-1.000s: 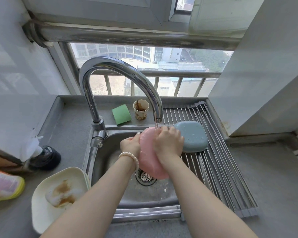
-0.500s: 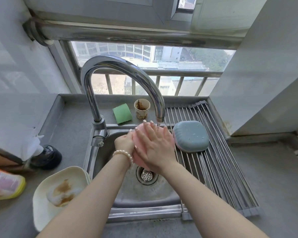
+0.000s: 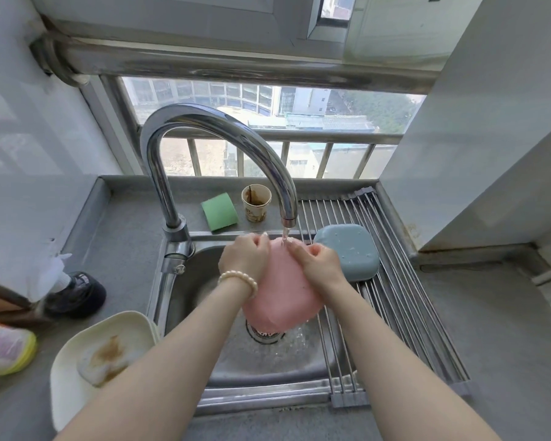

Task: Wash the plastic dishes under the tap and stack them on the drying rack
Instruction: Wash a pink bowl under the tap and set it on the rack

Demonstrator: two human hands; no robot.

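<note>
Pink dish: the pink dish (image 3: 282, 294) is held tilted over the sink (image 3: 268, 361), its underside toward the camera, top edge under the stream from the tap (image 3: 218, 135)
Left hand: the left hand (image 3: 245, 261) grips the dish's upper left edge, fingers curled round the rim; a pearl bracelet (image 3: 237, 280) sits on the wrist
Right hand: the right hand (image 3: 318, 264) grips the upper right edge – fingers curled over it
Drying rack: the drying rack (image 3: 395, 297) spans the sink's right side; a blue dish (image 3: 347, 249) lies on it upside down, just beside the right hand
Worktop: the grey worktop (image 3: 124, 224) carries a stained cream dish (image 3: 99, 361) at front left; behind the sink – a green sponge (image 3: 219, 211) and a stained paper cup (image 3: 256, 202)
</note>
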